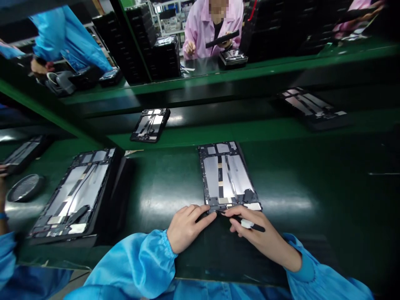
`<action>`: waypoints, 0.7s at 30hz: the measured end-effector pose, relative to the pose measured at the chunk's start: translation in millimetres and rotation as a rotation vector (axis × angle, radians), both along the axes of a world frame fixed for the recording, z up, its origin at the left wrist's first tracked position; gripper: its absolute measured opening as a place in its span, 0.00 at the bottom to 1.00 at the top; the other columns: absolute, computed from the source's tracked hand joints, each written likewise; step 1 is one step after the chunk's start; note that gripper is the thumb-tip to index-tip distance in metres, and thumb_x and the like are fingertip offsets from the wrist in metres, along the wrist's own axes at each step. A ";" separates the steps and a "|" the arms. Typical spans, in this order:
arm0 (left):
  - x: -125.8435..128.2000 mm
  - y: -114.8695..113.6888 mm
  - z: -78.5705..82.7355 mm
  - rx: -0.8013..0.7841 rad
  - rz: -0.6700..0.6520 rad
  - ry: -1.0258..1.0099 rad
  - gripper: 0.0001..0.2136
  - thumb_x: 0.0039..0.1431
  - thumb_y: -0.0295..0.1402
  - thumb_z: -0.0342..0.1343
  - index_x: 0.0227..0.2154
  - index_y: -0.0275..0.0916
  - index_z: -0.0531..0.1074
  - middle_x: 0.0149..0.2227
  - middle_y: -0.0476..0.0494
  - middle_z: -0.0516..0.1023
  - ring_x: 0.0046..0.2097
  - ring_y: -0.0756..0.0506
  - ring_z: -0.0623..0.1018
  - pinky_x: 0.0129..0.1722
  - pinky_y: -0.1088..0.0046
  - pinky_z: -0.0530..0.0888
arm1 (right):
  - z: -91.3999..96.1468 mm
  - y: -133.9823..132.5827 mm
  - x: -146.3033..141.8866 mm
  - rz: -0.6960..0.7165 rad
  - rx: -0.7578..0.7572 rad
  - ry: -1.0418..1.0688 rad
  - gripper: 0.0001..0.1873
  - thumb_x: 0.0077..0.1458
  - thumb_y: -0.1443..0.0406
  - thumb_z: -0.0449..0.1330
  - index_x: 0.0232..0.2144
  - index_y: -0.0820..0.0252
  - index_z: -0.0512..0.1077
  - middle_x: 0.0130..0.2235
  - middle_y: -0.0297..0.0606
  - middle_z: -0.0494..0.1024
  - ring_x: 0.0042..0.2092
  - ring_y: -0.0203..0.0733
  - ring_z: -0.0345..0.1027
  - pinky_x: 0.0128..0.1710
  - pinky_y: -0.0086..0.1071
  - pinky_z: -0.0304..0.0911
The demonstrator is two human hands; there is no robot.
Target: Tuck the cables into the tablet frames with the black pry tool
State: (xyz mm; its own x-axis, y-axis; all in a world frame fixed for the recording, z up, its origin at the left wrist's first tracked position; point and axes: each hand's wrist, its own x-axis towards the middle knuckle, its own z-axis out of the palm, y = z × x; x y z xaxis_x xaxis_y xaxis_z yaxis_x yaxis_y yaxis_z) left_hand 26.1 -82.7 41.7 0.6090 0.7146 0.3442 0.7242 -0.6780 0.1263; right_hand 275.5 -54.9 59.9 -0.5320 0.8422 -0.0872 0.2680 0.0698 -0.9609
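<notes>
An opened tablet (212,175) lies on the green bench in front of me, its back off and its silver inside and black ribbon cable showing. My left hand (187,227) is at its near edge, thumb and forefinger closed on the lower left part of that edge. Between the fingers of my right hand (253,229) is a slim black tool with a white band (246,223). Its tip points left, to the tablet's near edge close to my left thumb. Whether the tip touches a part there is hidden by the fingers.
At left, another opened tablet (84,183) tops a dark stack, beside a round black dish (25,187). More opened tablets lie behind, at centre left (150,125) and far right (308,104). A green post (46,112) slants at left. Co-workers in pink (200,25) and blue are across.
</notes>
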 end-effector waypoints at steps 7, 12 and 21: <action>-10.4 -37.1 9.1 -0.154 -0.227 -0.018 0.12 0.67 0.35 0.52 0.51 0.45 0.72 0.53 0.45 0.74 0.52 0.44 0.72 0.46 0.67 0.70 | -4.2 -15.2 13.4 -0.233 -0.230 0.090 0.17 0.60 0.51 0.58 0.36 0.60 0.71 0.25 0.35 0.77 0.20 0.34 0.69 0.21 0.28 0.68; 0.0 -42.8 4.0 -0.171 -0.192 0.027 0.13 0.67 0.35 0.52 0.53 0.46 0.71 0.55 0.44 0.73 0.53 0.43 0.71 0.46 0.66 0.68 | -3.4 -23.0 0.6 -0.156 -0.290 0.043 0.15 0.60 0.53 0.58 0.32 0.59 0.68 0.26 0.34 0.76 0.25 0.37 0.72 0.24 0.28 0.69; -4.3 -49.9 1.8 -0.171 -0.256 0.068 0.14 0.66 0.42 0.53 0.53 0.52 0.71 0.57 0.48 0.71 0.54 0.44 0.70 0.49 0.68 0.67 | -8.7 -30.1 -7.0 -0.032 0.137 -0.209 0.08 0.59 0.61 0.58 0.28 0.54 0.69 0.25 0.33 0.75 0.26 0.43 0.72 0.25 0.34 0.66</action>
